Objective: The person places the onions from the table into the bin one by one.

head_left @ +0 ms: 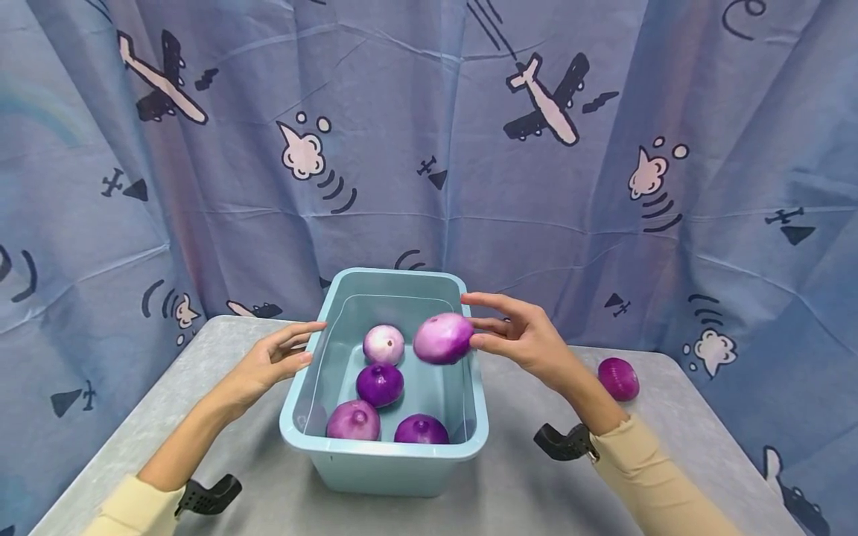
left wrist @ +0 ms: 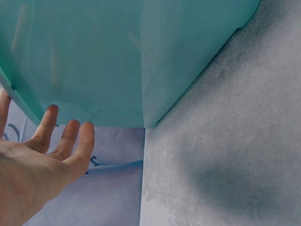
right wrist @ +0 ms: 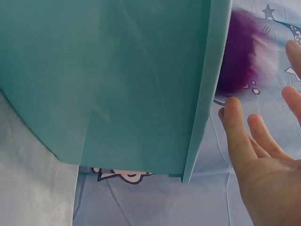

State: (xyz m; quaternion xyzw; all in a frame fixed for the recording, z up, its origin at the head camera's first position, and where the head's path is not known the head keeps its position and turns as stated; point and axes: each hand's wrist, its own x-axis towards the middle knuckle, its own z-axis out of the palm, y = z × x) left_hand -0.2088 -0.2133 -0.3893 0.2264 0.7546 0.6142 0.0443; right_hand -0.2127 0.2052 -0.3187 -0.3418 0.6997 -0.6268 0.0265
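Observation:
A light blue plastic bin (head_left: 385, 467) stands on the table with several red onions inside, among them a pale one (head_left: 383, 345) and a dark purple one (head_left: 380, 384). Over the bin's right side is another red onion (head_left: 442, 339), blurred in the right wrist view and apart from most of the fingers. My right hand (head_left: 529, 339) is just right of this onion, fingers spread and extended, fingertips close to its side. At the bin's left rim is my left hand (head_left: 261, 368), its fingers loosely extended with fingertips right at the edge.
One more red onion (head_left: 618, 379) lies on the grey table (head_left: 523, 476) to the right, beyond my right forearm. A blue curtain (head_left: 402, 149) printed with airplanes hangs behind and around the table. Black wrist mounts (head_left: 211, 495) sit on both forearms.

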